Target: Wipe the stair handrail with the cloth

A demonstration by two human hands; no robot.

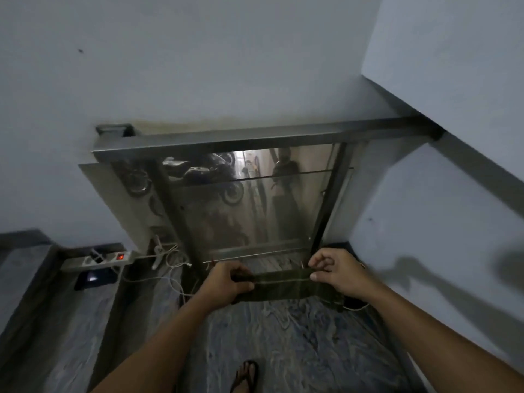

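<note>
A dark green cloth [283, 287] is stretched flat between both hands, low in front of me. My left hand [224, 282] pinches its left end and my right hand [337, 272] pinches its right end. Ahead and above them runs the steel handrail [255, 139], a square bar across the top of a glass panel [255, 205] held by two dark posts. The cloth is well below the handrail and apart from it.
A power strip [105, 259] with a red light and white cables [170, 268] lie on the step at the left, beside a phone [93, 279]. Walls close in behind and on the right. My sandalled foot [245, 375] stands on the marbled floor.
</note>
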